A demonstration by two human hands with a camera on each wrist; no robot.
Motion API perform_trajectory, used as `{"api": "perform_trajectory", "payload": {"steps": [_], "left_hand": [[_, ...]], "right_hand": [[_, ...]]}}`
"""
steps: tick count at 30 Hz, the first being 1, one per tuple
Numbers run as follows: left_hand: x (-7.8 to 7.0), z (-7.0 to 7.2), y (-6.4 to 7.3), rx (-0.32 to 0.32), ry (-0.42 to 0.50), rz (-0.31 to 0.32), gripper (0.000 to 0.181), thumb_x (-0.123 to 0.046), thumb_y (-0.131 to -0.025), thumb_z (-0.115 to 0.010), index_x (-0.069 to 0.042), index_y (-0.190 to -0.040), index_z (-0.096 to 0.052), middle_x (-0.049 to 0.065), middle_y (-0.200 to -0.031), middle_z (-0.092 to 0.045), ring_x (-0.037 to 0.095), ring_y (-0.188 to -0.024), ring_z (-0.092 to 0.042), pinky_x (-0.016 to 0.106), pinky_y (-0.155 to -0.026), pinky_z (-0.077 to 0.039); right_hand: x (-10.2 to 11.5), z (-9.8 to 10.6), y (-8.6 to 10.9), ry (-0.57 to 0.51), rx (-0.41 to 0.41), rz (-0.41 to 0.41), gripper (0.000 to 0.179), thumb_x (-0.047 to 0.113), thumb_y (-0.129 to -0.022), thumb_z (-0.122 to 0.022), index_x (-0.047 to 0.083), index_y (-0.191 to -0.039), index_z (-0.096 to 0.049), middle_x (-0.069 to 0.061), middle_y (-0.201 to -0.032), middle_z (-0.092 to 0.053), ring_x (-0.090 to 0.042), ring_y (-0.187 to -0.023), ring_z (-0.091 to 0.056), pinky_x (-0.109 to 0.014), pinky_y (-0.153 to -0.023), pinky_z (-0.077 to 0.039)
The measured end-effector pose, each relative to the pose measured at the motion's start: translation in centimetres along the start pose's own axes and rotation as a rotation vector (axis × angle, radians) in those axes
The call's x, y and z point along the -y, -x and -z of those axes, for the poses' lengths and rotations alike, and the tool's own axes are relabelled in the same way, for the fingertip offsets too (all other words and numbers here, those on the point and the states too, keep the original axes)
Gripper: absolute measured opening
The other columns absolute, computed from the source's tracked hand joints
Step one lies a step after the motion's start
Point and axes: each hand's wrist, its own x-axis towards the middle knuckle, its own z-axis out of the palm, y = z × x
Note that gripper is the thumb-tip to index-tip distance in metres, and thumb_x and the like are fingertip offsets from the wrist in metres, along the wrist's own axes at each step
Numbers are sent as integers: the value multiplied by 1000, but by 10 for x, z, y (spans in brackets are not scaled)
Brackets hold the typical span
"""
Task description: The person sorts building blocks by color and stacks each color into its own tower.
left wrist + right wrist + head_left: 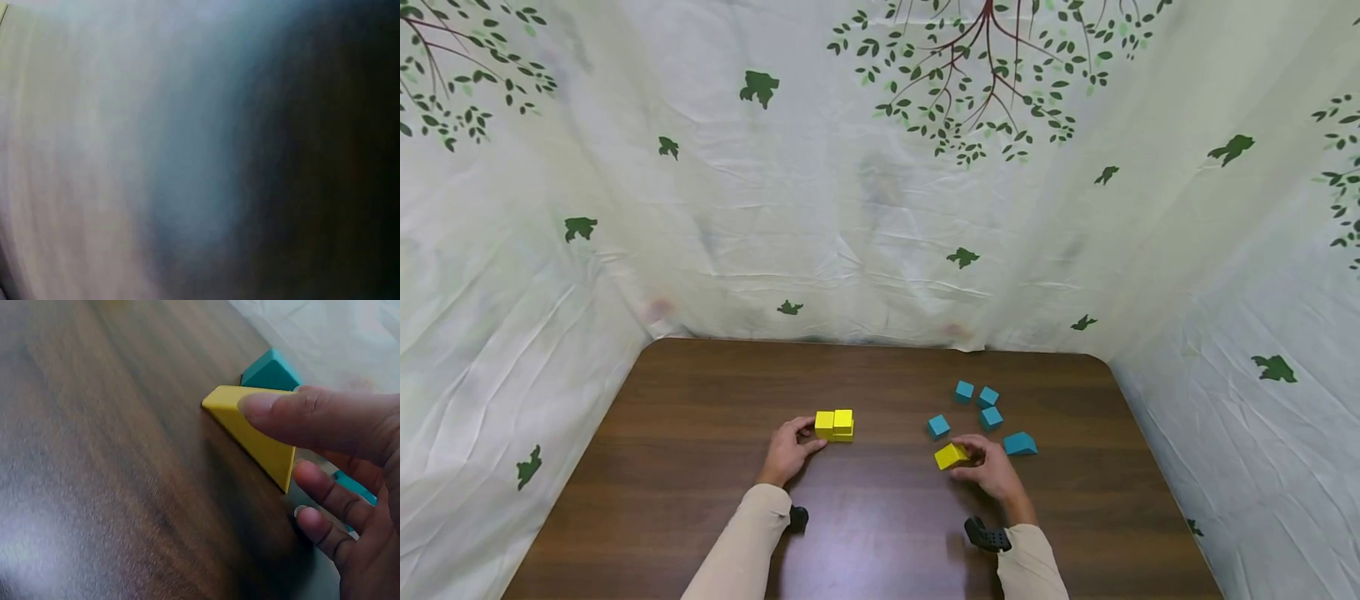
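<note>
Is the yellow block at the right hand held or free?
Held. The right hand pinches the yellow block: in the right wrist view, the fingers lie against it. Whether it touches the table, I cannot tell.

Wood-grained tabletop (715, 400) is showing a glossy sheen; cloth backdrop (850, 217) is displaying creases; yellow block (269, 453) is presenting smooth faces.

We had our left hand (786, 454) at the left side of a stack of yellow cubic blocks (842, 419); right of that stack, our right hand (992, 471) pinched an angular yellow block (949, 457) near blue cubes (938, 427).
</note>
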Motion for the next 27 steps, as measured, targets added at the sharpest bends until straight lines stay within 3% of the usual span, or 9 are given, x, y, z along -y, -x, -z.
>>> {"api": "perform_trajectory", "payload": {"steps": [7, 17, 27], "left_hand": [[-1, -1, 1, 7, -4, 24, 42, -8, -78, -80, 2, -116, -66, 11, -95, -63, 26, -90, -56, 42, -83, -44], [-1, -3, 2, 14, -12, 32, 41, -8, -78, -79, 1, -116, -66, 8, -93, -63, 25, -91, -55, 42, -84, -42], [-2, -2, 2, 4, -18, 8, 42, -8, -78, -80, 3, -116, -65, 12, -94, -63, 27, -89, -55, 44, -82, -44]], "right_hand": [[-7, -6, 1, 12, -81, -55, 39, -8, -73, -78, 1, -110, -69, -8, -96, -63, -21, -83, -51, -26, -69, -45], [-12, -13, 2, 24, -150, -116, 34, -7, -74, -78, 2, -106, -70, -7, -96, -63, -22, -85, -51, -28, -72, -46], [-9, -18, 2, 47, -177, -92, 33, -4, -75, -78, 1, -107, -69, -8, -94, -62, -22, -84, -51, -31, -74, -47]]}}
